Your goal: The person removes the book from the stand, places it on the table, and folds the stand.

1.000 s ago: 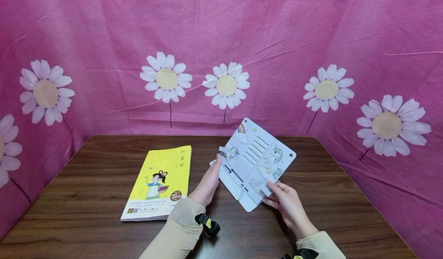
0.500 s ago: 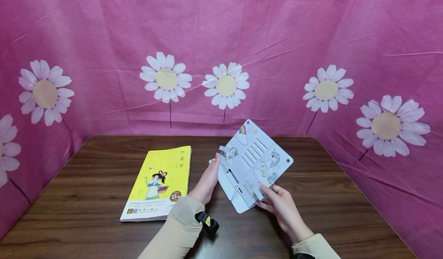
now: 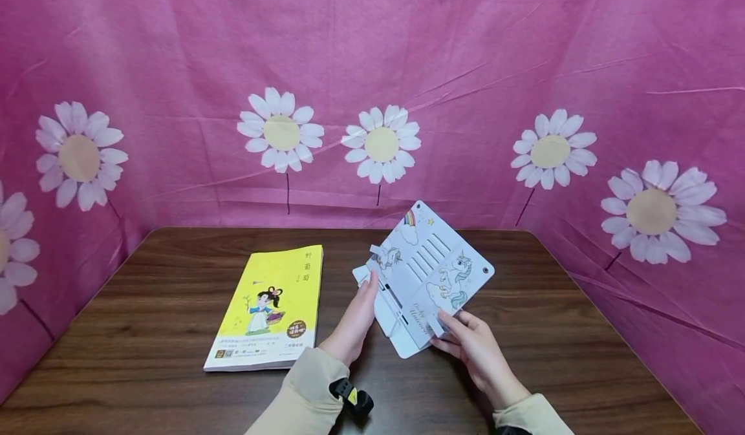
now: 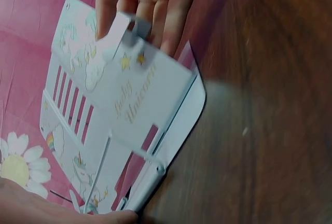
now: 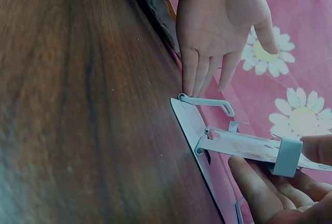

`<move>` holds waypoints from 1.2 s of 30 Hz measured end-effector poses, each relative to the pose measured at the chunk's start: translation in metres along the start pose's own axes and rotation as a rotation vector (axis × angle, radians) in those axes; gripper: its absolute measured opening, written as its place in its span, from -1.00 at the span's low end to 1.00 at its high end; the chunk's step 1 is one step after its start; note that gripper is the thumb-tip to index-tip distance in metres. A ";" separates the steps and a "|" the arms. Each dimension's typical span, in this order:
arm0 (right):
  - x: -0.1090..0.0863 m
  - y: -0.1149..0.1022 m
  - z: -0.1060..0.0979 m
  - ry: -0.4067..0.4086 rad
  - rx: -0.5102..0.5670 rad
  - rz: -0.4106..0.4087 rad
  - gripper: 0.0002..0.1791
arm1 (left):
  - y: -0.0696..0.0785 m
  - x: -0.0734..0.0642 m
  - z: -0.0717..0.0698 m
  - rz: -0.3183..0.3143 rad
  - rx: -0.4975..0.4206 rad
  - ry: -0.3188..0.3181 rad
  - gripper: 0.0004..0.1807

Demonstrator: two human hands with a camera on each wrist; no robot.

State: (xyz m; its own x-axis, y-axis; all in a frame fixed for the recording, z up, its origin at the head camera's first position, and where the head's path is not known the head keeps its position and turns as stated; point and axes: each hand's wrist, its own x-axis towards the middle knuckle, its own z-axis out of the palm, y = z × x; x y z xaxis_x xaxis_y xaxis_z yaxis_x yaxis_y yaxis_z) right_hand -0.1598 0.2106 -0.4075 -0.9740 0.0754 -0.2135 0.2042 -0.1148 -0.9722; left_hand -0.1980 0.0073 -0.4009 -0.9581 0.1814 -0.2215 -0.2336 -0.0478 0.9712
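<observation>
A white metal book stand [image 3: 432,287] printed with unicorns is tilted over the table, its slotted panel facing up. My right hand [image 3: 478,352] holds its lower right side, thumb in front by the grey page clip [image 5: 288,157] and fingers behind the panel. My left hand [image 3: 351,324] is at the stand's left side. In the right wrist view its fingers [image 5: 199,71] extend straight, tips right at the bent wire arm [image 5: 205,101]. The flat base plate [image 4: 188,111] sticks out from the panel's lower edge, close over the table.
A yellow paperback book [image 3: 264,302] with a cartoon girl on its cover lies left of my left hand. The dark wood table [image 3: 174,306] reaches back to a pink cloth [image 3: 454,53] with printed daisies.
The stand has moved slightly left with my right hand, then stayed nearly still. My left hand has shifted a little right and its thumb has dropped lower along the stand's left side.
</observation>
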 end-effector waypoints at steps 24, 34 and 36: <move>-0.004 0.003 0.017 0.041 -0.009 -0.034 -0.70 | 0.003 0.008 -0.002 0.054 0.006 -0.036 -0.08; -0.009 0.006 0.026 0.004 0.011 -0.049 -0.65 | 0.006 0.011 -0.008 -0.026 0.041 0.003 0.01; -0.010 0.006 0.028 0.002 0.022 -0.049 -0.66 | 0.006 0.012 -0.009 -0.036 0.043 0.009 0.02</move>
State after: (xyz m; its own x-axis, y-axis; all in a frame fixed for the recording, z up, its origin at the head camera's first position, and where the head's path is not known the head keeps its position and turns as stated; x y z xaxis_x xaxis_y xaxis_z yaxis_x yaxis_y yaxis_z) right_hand -0.1511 0.1812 -0.4085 -0.9826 0.0830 -0.1660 0.1542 -0.1326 -0.9791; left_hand -0.2120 0.0004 -0.3988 -0.9508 0.1730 -0.2570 -0.2608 0.0008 0.9654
